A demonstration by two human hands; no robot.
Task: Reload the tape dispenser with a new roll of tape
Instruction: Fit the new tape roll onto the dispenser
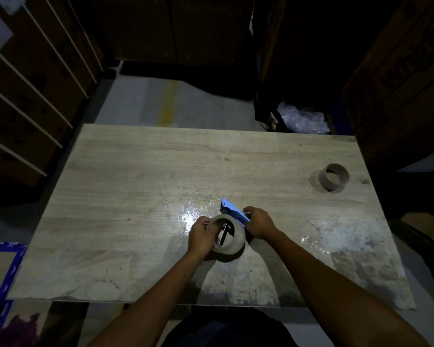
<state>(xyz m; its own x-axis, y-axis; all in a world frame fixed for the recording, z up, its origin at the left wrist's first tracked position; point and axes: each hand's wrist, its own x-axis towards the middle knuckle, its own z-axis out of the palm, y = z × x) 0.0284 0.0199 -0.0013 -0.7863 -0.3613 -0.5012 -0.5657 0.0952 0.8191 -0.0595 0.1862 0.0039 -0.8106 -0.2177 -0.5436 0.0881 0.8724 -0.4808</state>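
A pale roll of tape (237, 240) is held just above the wooden table (140, 186), near its front middle. My left hand (202, 237) grips the roll's left side. A metal part of the dispenser shows through the roll's hole. The blue tape dispenser (233, 211) sticks out behind the roll, pointing away and left. My right hand (258, 222) is closed around the dispenser's right end. An empty brown cardboard tape core (333, 180) stands on the table at the far right.
Cardboard boxes are stacked to the left (30, 78) and right (406, 78) of the table. A bin with crumpled clear plastic (303, 120) stands behind the table's far right edge. Shiny tape scraps lie on the tabletop (311, 242).
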